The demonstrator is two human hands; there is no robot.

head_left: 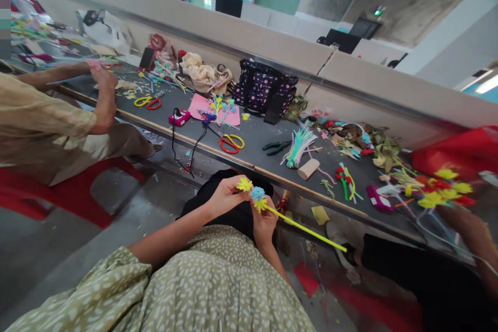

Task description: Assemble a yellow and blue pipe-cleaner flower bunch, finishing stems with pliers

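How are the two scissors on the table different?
The near scissors have one red and one yellow handle and lie in front of the person. The far scissors have the same two colours but lie further left, by a co-worker's hand. Both lie flat on the table.

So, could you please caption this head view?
Left hand and right hand hold a yellow pipe-cleaner flower stem below a cluttered craft table.

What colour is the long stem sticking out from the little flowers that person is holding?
Yellow: the pipe-cleaner stem runs out from the right hand, clearest in the head view.
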